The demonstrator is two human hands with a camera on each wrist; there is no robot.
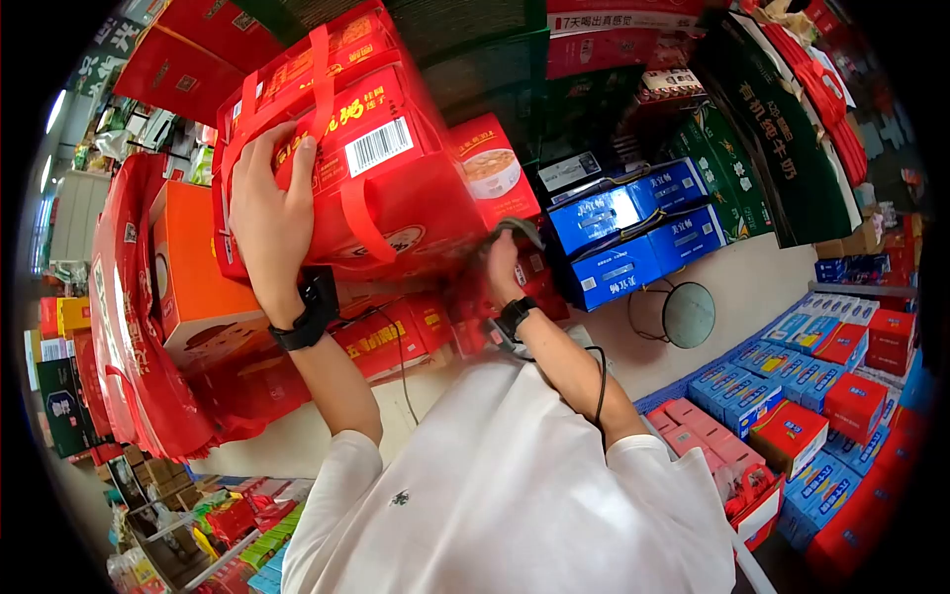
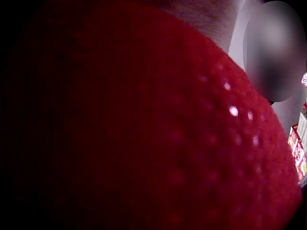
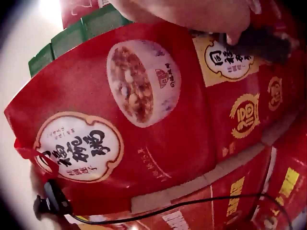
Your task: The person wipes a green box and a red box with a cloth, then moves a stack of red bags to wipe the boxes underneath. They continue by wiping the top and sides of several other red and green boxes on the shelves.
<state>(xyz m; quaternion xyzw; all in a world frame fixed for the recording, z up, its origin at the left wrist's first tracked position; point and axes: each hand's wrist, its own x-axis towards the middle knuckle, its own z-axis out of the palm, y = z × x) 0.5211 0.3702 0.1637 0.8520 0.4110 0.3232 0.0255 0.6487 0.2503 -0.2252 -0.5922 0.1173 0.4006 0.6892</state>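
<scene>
In the head view, a large red carton [image 1: 426,188] with a barcode and red straps stands tilted. My left hand [image 1: 272,213] lies flat against its printed side, fingers spread beside a strap. The left wrist view is filled by a blurred red surface [image 2: 144,120]. By the carton's lower right corner, my right hand [image 1: 505,267] grips a dark grey object [image 1: 522,230]. In the right wrist view that hand [image 3: 187,14] shows at the top with the dark object [image 3: 266,44], above the carton's bowl picture [image 3: 144,84]. I cannot tell what the dark object is.
An orange box [image 1: 188,267] and a red bag [image 1: 129,327] stand at the left. Blue boxes [image 1: 633,213] are stacked right of my right hand, with a round stool [image 1: 688,315] below them. More red cartons [image 1: 396,332] lie under the tilted one.
</scene>
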